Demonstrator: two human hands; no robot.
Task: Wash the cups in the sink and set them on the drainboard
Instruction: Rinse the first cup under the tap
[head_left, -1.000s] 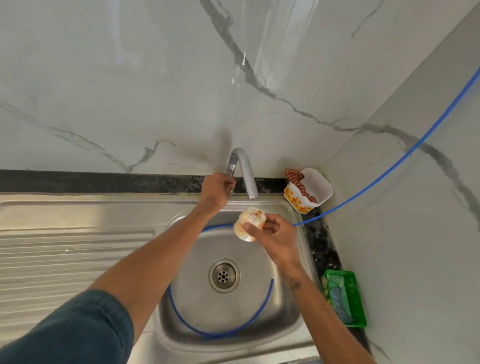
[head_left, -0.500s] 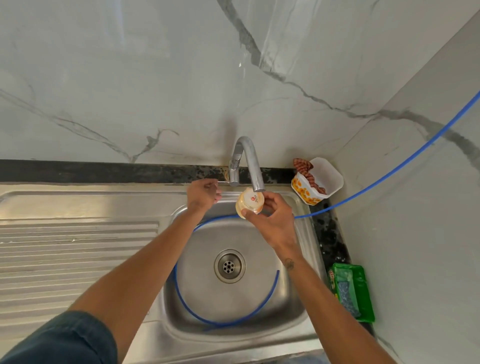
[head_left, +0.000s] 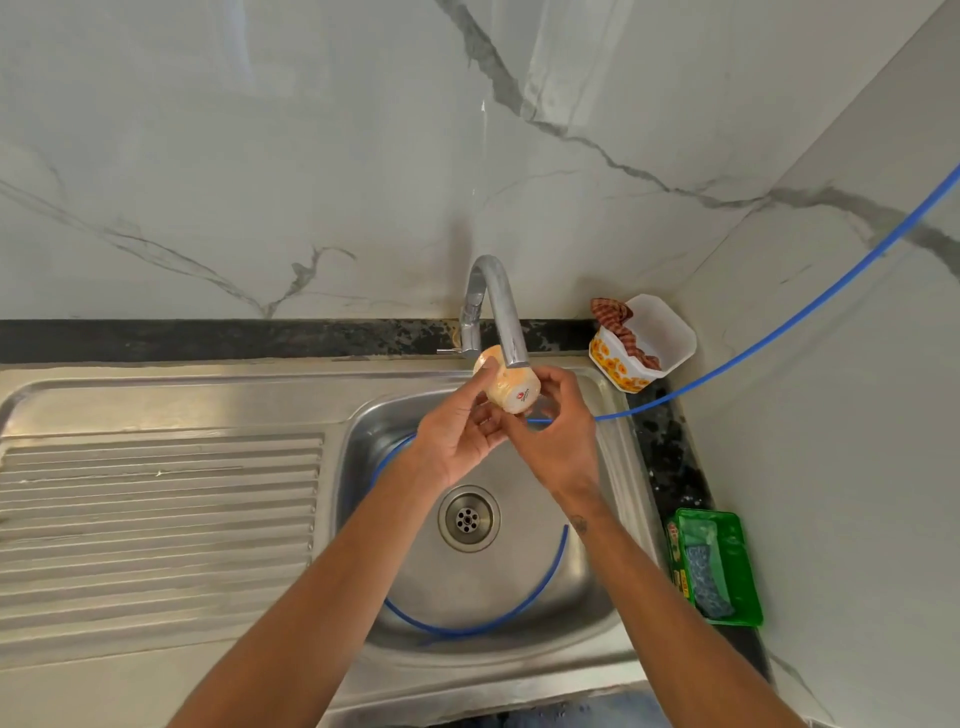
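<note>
Steel sink (head_left: 613, 467), cup (head_left: 511, 387) half-hidden behind faucet (head_left: 501, 312), both hands around it.

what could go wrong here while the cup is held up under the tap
The cup sits right against the faucet spout, so it might knock it. Both the left hand and right hand hold it above the sink; wet, it could slip and drop onto the blue hose.

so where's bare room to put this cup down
The ribbed drainboard left of the sink is bare. The right counter strip is crowded by the white tub and green tray. Both hands hold the cup under the tap.
</note>
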